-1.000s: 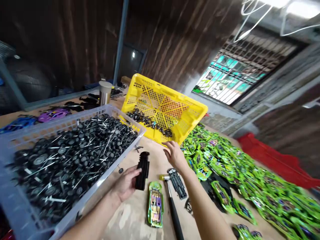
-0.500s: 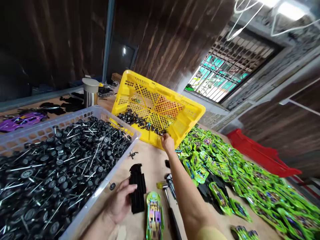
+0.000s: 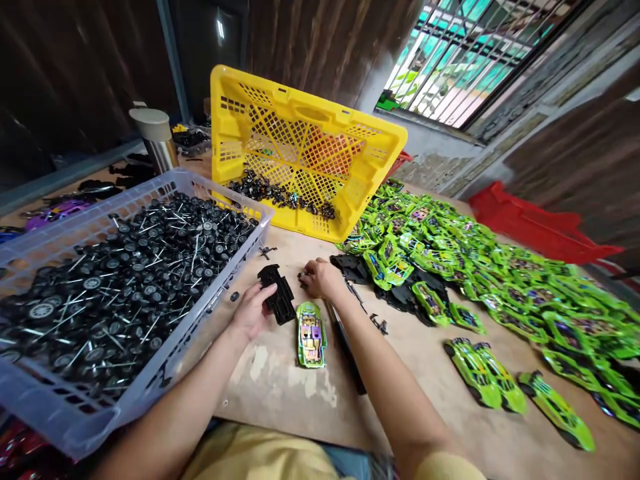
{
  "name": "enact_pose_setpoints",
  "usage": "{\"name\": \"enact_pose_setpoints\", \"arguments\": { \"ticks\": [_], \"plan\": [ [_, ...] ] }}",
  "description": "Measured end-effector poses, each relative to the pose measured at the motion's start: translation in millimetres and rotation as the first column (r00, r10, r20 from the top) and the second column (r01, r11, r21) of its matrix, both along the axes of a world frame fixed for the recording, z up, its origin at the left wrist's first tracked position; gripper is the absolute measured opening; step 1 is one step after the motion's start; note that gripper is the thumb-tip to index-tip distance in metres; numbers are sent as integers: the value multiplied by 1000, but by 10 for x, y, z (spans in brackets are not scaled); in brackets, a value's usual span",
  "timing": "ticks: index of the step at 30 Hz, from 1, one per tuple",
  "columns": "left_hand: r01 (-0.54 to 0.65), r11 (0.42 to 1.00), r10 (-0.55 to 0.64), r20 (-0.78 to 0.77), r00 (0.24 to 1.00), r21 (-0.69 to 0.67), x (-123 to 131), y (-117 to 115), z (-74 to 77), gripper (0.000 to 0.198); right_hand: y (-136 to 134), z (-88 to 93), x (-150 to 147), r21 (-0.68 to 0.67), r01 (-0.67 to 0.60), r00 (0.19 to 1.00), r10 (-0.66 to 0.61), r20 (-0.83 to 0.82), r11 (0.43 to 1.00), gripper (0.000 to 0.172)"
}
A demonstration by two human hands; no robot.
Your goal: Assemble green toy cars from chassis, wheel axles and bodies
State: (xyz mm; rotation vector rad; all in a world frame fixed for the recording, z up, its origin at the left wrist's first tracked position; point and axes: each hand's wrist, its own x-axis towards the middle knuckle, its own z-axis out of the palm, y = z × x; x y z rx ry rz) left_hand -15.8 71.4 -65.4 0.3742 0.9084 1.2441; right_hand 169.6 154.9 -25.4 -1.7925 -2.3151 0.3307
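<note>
My left hand [image 3: 251, 310] is closed on the edge of a black toy car chassis [image 3: 278, 296], thumb on top, held tilted over the table. To its right, my right hand [image 3: 320, 279] has its fingertips pinched round a small dark plastic part [image 3: 302, 275], mostly hidden by the fingers. Below and between the hands lies a green toy car body [image 3: 311, 337], its inner side facing up. A tool with a dark handle [image 3: 350, 357] lies partly under my right forearm. A small black part [image 3: 269, 252] rests beyond the chassis.
At left, a clear plastic basket [image 3: 200, 340] holds wheels on axles. A tilted yellow crate [image 3: 310, 110] with small dark parts stands behind. Piled green car bodies [image 3: 440, 253] cover the right side, with several wheeled green cars [image 3: 480, 373] nearer. A steel cup [image 3: 159, 150] stands back left.
My right hand has come back from the yellow crate towards me, beside the chassis, with a small dark part in its fingers. The left hand still holds the chassis. The view has tilted down.
</note>
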Motion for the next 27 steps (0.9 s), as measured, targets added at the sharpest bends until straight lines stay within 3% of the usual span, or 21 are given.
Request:
{"name": "enact_pose_setpoints", "arguments": {
  "ticks": [4,8,12,15,18,20,23,27],
  "plan": [
    [-164,984,174,-159,972,75,27,-17,-52,46,-1,146,-108,-2,-19,999,19,-33,1000,11],
    [-287,949,311,-253,916,128,68,-22,-83,47,-419,286,-123,117,-43,971,69,-227,992,22],
    [-339,916,396,-348,849,215,195,-8,-29,43,-888,119,-231,361,-46,884,207,-420,931,20],
    [-323,889,441,-416,795,325,306,-27,42,42,-1053,-30,-276,440,-8,927,171,-333,898,17],
    [-317,864,473,-415,777,392,383,-77,93,42,-1081,-43,-222,444,-1,964,118,-237,896,18],
    [-307,879,443,-387,809,364,413,-114,120,45,-1072,-2,-168,446,-13,969,121,-214,895,17],
    [-200,957,264,-342,902,210,431,-151,165,49,-1072,47,-115,459,-26,967,138,-214,888,16],
    [-130,982,173,-389,905,136,415,-167,200,46,-1114,34,-109,445,-34,970,137,-200,895,16]
  ]
}}
